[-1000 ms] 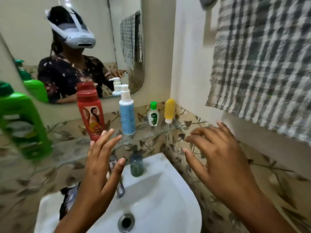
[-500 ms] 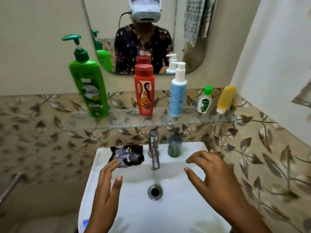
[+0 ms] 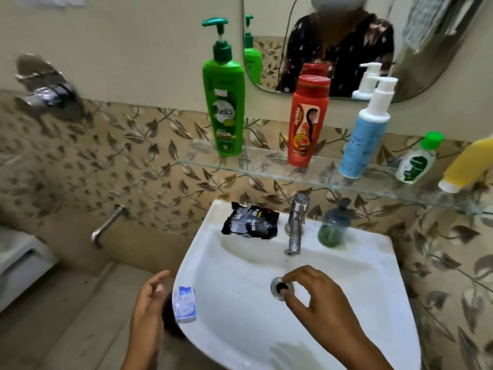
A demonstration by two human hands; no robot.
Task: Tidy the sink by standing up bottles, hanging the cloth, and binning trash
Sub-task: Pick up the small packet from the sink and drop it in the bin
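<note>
Five bottles [image 3: 306, 121] stand on my shelf [image 3: 266, 166], two wrappers [image 3: 250, 221] on the sink [image 3: 346, 263]; my left hand [image 3: 146, 311] and right hand [image 3: 320, 297] hang empty, fingers loose

A cream painted wall [image 3: 120, 44] fills the upper left of the frame above a band of beige tiles [image 3: 128, 156] patterned with brown leaves, which runs across the middle and down the right edge. A rounded mirror [image 3: 426, 76] hangs at upper right, a chrome wall fitting [image 3: 48, 89] juts out at far left, and a clear glass shelf [image 3: 266, 166] crosses the tiles from centre to right. Lower left, a short metal pipe [image 3: 106, 225] projects from the wall above a plain beige floor [image 3: 66, 329], with the corner of a white fixture [image 3: 18, 260] at the left edge, all under soft, even light.
</note>
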